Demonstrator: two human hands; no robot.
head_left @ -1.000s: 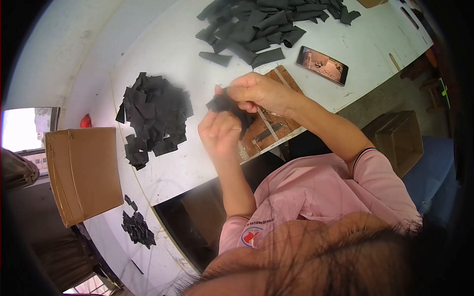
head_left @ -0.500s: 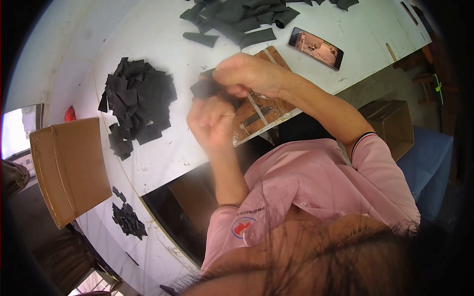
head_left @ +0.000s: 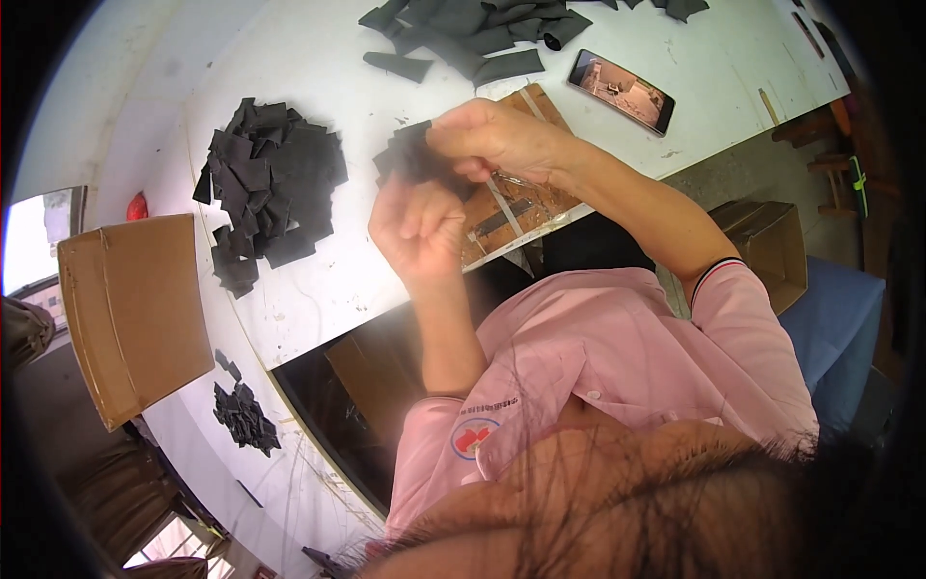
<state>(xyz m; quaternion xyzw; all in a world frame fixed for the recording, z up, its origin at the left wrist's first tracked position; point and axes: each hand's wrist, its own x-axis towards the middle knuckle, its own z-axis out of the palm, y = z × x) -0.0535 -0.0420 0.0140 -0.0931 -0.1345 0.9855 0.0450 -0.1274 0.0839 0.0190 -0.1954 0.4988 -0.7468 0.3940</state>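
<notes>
Both my hands are raised together over the near side of the white table, with a few dark fabric pieces (head_left: 407, 152) between them. My right hand (head_left: 497, 142) pinches the pieces from the right, its fingers curled closed. Just below it, my left hand (head_left: 417, 224) is closed with folded fingers against their lower edge. The pieces are blurred and overlap, so their count cannot be told. Under the hands lies a brown wooden board (head_left: 552, 201) with pale strips and clear tape, partly covered by my right wrist.
A heap of dark fabric pieces (head_left: 275, 183) lies left of my hands, with a smaller pile (head_left: 245, 417) lower left. More long dark pieces (head_left: 463, 39) spread at the far side. A phone (head_left: 622, 92) lies at right. Cardboard boxes (head_left: 140, 314) (head_left: 772, 253) stand at both sides.
The dark pieces between my hands have risen and fan out more above my left hand. The whole view has shifted slightly.
</notes>
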